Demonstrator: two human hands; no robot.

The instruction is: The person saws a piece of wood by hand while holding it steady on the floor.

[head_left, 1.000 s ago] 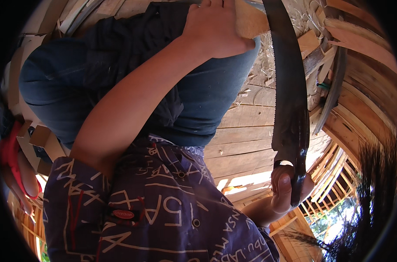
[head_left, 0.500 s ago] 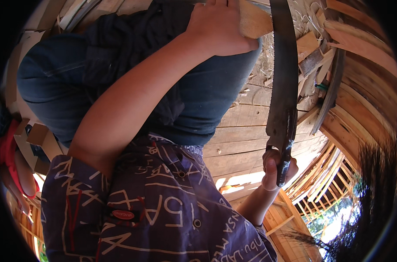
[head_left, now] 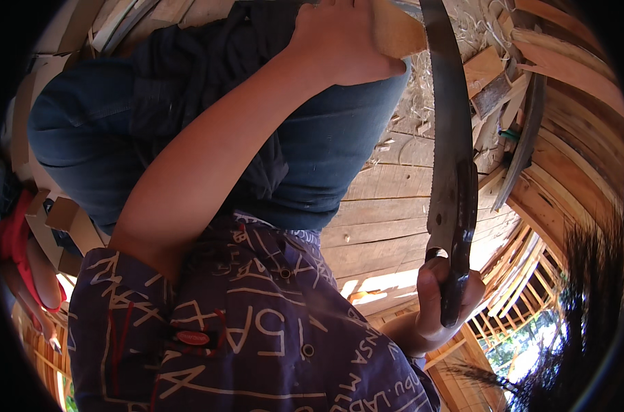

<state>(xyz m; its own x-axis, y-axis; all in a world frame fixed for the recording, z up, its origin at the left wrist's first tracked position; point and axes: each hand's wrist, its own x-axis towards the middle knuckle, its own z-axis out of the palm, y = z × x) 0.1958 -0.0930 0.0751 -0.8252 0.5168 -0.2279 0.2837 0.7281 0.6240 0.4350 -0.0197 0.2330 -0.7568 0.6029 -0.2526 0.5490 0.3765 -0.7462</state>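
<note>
A handsaw (head_left: 451,137) with a long dark toothed blade runs up the right side of the view, its far end cut off by the top edge. My right hand (head_left: 449,295) is wrapped round its dark handle. At the top, my left hand (head_left: 343,44) presses down on a piece of light brown wood (head_left: 400,31), fingers bent over it and partly cut off by the frame. The saw's teeth face the wood's right end, close beside it; whether they touch, I cannot tell. Under the left hand lies my knee in blue trousers (head_left: 353,137).
Wood shavings and offcuts (head_left: 487,72) litter the plank floor (head_left: 387,185). Curved stacked boards (head_left: 573,151) rise on the right. Cardboard boxes (head_left: 72,220) stand at the left, near another person in red (head_left: 17,233).
My right hand has drawn the saw down toward me and slightly right. My left hand stays in place on the wood.
</note>
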